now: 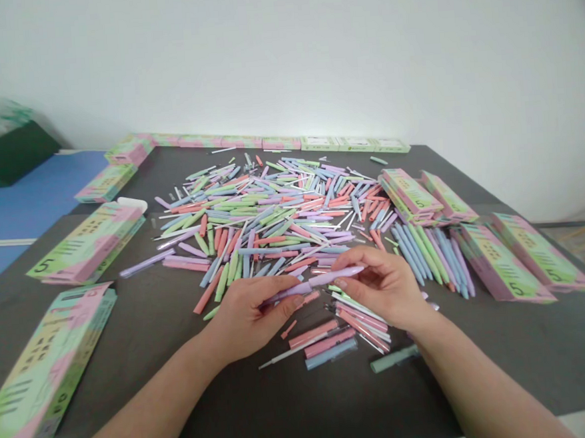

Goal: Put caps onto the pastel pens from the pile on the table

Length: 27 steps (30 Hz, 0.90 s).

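A purple pen (pixel 321 280) is held between my two hands above the front of the dark table, its two barrel parts in line. My left hand (pixel 253 312) pinches the left part between thumb and fingers. On the other side, my right hand (pixel 382 283) grips the right part, its tapered end sticking up past the fingers. Whether the two parts are fully joined, I cannot tell. Below the hands lie loose pink barrels (pixel 328 342), a blue barrel (pixel 332 354), white refills (pixel 296 349) and a green barrel (pixel 395 358).
A wide heap of pastel pen parts (pixel 271 207) covers the table's middle. Assembled-looking pens (pixel 438 255) lie in a row at right. Printed cartons stand at left (pixel 52 369), at right (pixel 506 264) and along the back edge (pixel 282 143). A dark green bin (pixel 12 155) sits far left.
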### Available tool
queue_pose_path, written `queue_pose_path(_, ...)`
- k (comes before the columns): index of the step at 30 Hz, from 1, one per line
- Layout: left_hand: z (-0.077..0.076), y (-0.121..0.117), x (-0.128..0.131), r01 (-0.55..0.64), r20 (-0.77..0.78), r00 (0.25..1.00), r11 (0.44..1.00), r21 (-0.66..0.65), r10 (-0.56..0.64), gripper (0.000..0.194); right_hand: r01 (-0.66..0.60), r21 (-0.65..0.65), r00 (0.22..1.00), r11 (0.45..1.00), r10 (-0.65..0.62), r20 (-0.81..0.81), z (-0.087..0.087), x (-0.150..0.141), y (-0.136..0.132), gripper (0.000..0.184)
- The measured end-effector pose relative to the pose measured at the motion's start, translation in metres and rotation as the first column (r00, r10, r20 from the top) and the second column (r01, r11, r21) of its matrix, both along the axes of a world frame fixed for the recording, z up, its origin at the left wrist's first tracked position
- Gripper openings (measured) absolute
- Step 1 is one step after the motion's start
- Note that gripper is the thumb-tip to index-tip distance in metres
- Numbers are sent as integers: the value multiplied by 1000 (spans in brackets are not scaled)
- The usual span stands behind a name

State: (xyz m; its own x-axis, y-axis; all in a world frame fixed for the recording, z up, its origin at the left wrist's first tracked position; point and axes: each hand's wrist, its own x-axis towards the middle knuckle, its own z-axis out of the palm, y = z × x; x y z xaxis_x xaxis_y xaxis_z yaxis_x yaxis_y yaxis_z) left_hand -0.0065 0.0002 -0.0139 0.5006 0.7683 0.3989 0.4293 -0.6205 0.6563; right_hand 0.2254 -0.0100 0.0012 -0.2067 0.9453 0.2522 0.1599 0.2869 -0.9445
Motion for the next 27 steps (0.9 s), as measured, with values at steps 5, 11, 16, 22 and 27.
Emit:
queue_pose_path(5,0,0,-1,-9,-2,1000,1000,-8,9,23,-16,-6,1000,1000,16,-2,0,2,1,10)
queue_pose_path(11,0,0,0,1,4,1000,1000,8,-1,23,-4,-15,1000,1000,4,6,-2,0,0,11)
queue_pose_path(16,-1,0,0,5,-7,1000,1000,22,-5,24,-4,0,999,1000,4,52,-3,-2,0,12)
queue_pose_path(22,-4,0,1,46,1,999,994,95,-46,18,0,2,995,1000,0,101,-5,-3,2,13)
queue_pose_path(27,-6,1,2,71,-8,997,987,146,-71,18,-57,-66,982,996,68,178,-8,-3,2,33)
